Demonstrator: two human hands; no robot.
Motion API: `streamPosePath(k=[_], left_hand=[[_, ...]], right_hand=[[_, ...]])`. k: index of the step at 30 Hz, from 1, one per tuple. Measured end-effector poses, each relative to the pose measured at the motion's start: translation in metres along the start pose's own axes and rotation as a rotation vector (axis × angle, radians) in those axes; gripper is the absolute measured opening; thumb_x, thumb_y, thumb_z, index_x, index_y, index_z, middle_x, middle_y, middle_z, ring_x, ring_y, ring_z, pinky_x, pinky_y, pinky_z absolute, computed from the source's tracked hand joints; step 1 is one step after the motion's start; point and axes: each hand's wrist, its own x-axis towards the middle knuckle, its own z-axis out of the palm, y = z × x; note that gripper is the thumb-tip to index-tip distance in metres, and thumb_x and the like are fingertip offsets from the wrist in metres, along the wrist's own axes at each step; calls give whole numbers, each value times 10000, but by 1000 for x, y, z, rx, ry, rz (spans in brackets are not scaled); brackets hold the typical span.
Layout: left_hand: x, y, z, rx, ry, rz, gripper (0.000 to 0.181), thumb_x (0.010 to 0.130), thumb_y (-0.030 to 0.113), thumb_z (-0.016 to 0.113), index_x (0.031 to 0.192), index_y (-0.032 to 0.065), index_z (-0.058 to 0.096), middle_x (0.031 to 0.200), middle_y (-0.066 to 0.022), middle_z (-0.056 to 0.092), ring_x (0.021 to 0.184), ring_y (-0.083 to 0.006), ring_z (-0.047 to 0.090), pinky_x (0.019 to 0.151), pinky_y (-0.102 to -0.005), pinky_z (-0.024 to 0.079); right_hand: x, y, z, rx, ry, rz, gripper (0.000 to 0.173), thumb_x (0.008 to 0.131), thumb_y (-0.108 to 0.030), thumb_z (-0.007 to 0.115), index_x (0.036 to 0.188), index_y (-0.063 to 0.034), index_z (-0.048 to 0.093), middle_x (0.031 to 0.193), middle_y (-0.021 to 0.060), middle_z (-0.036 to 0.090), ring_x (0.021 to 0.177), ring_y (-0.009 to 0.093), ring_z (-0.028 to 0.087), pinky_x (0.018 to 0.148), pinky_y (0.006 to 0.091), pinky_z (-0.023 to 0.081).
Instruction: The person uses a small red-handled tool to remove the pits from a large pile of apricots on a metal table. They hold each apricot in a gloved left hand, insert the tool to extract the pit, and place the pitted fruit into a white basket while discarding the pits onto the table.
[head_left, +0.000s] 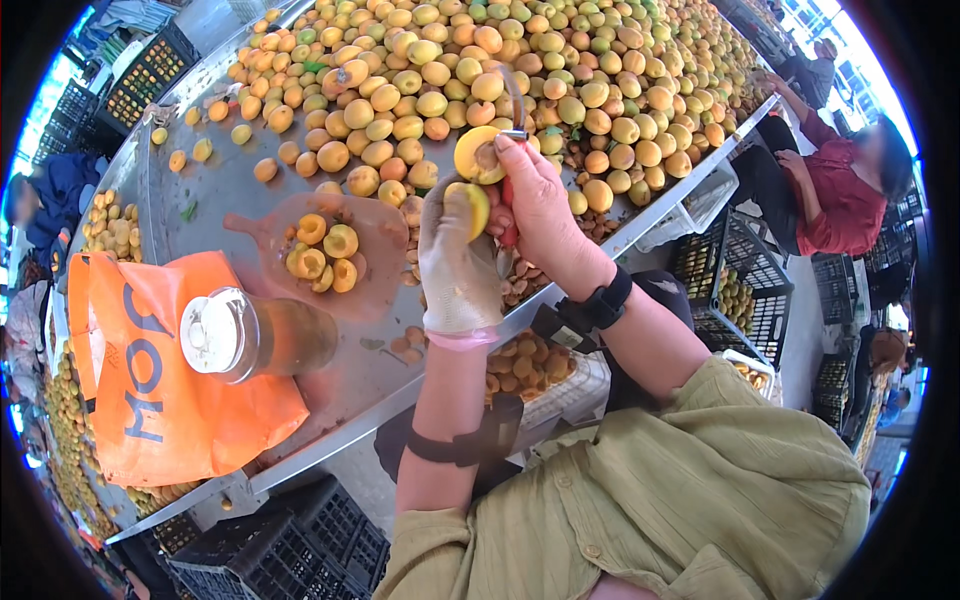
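My left hand (459, 262), in a pale work glove, grips one apricot half (477, 210). Bare, my right hand (536, 202) is closed on the red handle of a small curved knife (509, 199); its thumb also presses an open apricot half (478, 154) with the brown stone or its hollow showing. The two hands meet above the metal table (322, 405). Just left of them, a pinkish plastic scoop (382, 277) holds several apricot halves (341, 241). A large heap of whole apricots (431, 103) lies beyond. Stones (521, 281) are scattered near my right wrist.
An orange bag (199, 427) and a lidded clear jar of brownish liquid (300, 335) stand at the left. Below the table edge are a white crate of apricots (525, 364) and black crates (300, 540). A person in a red top (847, 191) sits at the right.
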Motion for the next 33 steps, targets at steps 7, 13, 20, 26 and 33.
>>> streamPosePath(k=[7, 13, 20, 26, 33], left_hand=[[-3, -3, 19, 245, 231, 210, 222, 889, 46, 593, 1093, -3, 519, 1076, -107, 579, 983, -191, 578, 902, -316, 476], [-6, 23, 13, 173, 243, -17, 185, 827, 64, 503, 1002, 10, 521, 951, -138, 599, 798, -216, 607, 735, -334, 528], [-8, 37, 6, 424, 5, -98, 144, 787, -24, 534, 928, -9, 508, 828, -113, 595, 625, -165, 580, 553, -261, 498], [-2, 44, 30, 563, 218, -57, 212, 807, -73, 621, 889, 4, 441, 851, -72, 612, 718, -142, 617, 589, -242, 538], [9, 33, -21, 442, 443, 27, 182, 950, 166, 527, 1010, 1, 575, 864, -48, 618, 799, -137, 596, 720, -260, 503]], right_hand=[[9, -5, -6, 34, 39, 16, 289, 966, -378, 441, 974, -95, 497, 618, 3, 460, 374, 69, 363, 329, 213, 308], [6, -19, -28, 89, 40, 182, 217, 962, -317, 417, 920, -108, 463, 619, 20, 440, 403, 85, 331, 379, 235, 306], [-1, -30, -54, 6, 122, 199, 271, 982, -353, 368, 863, -127, 460, 592, -19, 377, 398, 63, 308, 380, 217, 285], [-7, -24, -53, -8, 104, 279, 255, 984, -354, 411, 888, -126, 475, 599, 1, 416, 384, 64, 309, 354, 209, 268], [-7, -13, -21, -188, -7, 209, 277, 961, -353, 501, 965, -77, 484, 621, 17, 469, 398, 57, 352, 358, 200, 291]])
